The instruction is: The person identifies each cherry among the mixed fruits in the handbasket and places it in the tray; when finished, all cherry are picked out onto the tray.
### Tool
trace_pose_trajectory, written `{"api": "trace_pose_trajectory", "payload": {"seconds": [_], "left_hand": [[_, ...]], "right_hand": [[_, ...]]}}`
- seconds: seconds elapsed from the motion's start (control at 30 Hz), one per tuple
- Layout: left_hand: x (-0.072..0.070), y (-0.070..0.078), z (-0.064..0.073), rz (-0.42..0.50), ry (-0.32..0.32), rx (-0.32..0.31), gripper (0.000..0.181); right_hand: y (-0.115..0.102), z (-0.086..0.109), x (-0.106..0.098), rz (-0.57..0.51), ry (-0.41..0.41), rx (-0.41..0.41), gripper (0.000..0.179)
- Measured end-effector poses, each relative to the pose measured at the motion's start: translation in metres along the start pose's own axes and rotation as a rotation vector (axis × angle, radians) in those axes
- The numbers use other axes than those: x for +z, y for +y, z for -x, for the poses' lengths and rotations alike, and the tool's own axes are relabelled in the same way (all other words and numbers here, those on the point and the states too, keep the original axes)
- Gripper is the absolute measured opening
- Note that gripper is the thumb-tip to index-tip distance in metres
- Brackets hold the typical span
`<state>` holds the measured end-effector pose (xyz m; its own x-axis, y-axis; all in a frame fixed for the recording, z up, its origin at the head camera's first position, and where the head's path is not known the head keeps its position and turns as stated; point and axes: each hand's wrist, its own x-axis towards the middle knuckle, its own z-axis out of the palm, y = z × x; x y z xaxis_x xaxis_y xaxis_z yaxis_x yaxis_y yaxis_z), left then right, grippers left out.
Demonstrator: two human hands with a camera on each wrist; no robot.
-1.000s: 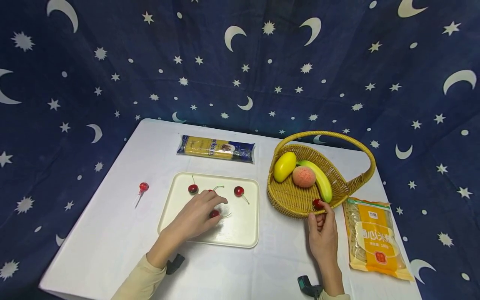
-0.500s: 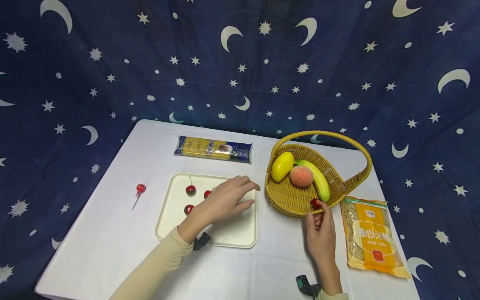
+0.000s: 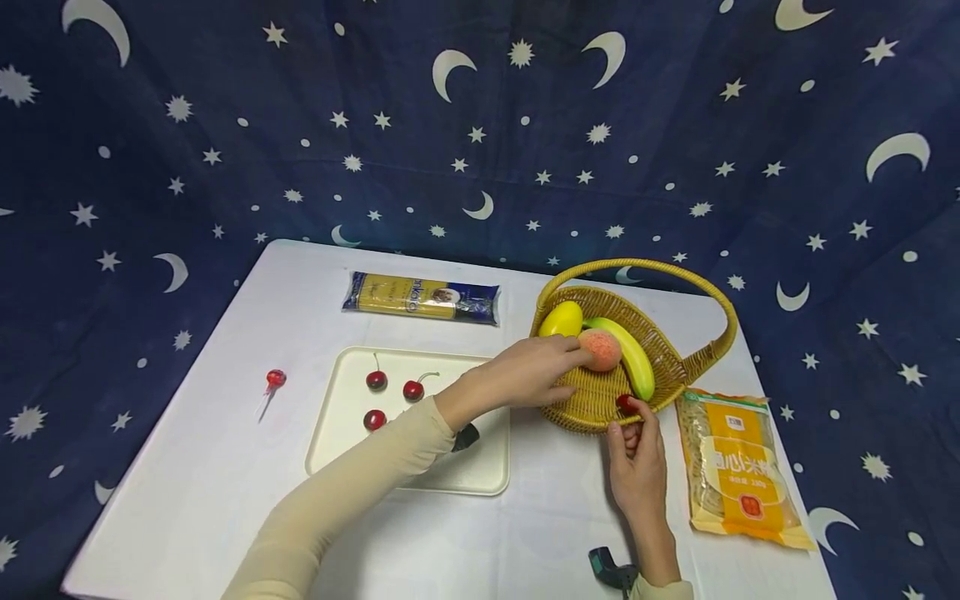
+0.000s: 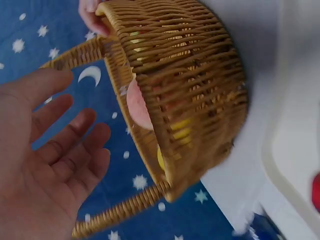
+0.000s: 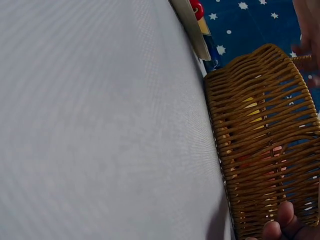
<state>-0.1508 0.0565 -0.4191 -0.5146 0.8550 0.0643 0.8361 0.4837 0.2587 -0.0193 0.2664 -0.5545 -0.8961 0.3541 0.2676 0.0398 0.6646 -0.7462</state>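
In the head view my left hand [image 3: 543, 371] reaches over the near left side of the wicker basket [image 3: 678, 367], fingertips overlapping the peach [image 3: 602, 350]. The left wrist view shows its palm [image 4: 55, 150] with loosely bent fingers and nothing between them. My right hand [image 3: 639, 467] grips the basket's front rim, thumb outside and index finger over the edge, beside a red cherry [image 3: 625, 405] inside. A banana [image 3: 630, 358] and a yellow oval fruit [image 3: 562, 318] also lie in the basket. Three cherries [image 3: 413, 391] show on the cream tray [image 3: 322, 433], partly covered by my left forearm.
A pasta packet [image 3: 422, 298] lies behind the tray. To the right of the basket is an orange noodle bag [image 3: 742, 467]. A red lollipop [image 3: 275, 379] lies left of the tray. Starry dark blue cloth [image 3: 420, 100] hangs behind the white table [image 3: 187, 500].
My left hand has moved right from over the tray to over the basket, uncovering cherries on the tray's left part. My right hand keeps its place at the basket's rim.
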Motion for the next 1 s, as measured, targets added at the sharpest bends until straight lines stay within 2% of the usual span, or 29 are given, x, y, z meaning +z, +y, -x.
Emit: {"api": "trace_pose_trajectory", "payload": {"seconds": [0.23, 0.43, 0.63, 0.73, 0.87, 1.0], "left_hand": [[0.012, 0.011, -0.053, -0.06, -0.173, 0.065, 0.053], [0.029, 0.021, -0.086, -0.098, -0.323, 0.077, 0.059], [0.037, 0.026, -0.106, -0.127, -0.417, 0.034, 0.058], [0.04, 0.03, -0.114, -0.152, -0.465, 0.036, 0.058], [0.048, 0.037, -0.119, -0.212, -0.497, 0.065, 0.051], [0.058, 0.043, -0.121, -0.276, -0.5, 0.076, 0.047]], "right_hand": [[0.001, 0.001, -0.001, 0.001, 0.004, 0.005, 0.047], [0.001, 0.0, -0.002, -0.004, -0.003, 0.005, 0.048], [0.001, 0.0, -0.002, -0.014, -0.006, -0.002, 0.049], [0.002, 0.0, -0.002, -0.017, 0.002, -0.016, 0.049], [0.001, 0.0, -0.002, -0.024, 0.01, -0.032, 0.049], [0.001, 0.001, -0.002, -0.001, 0.015, -0.026, 0.049]]}}
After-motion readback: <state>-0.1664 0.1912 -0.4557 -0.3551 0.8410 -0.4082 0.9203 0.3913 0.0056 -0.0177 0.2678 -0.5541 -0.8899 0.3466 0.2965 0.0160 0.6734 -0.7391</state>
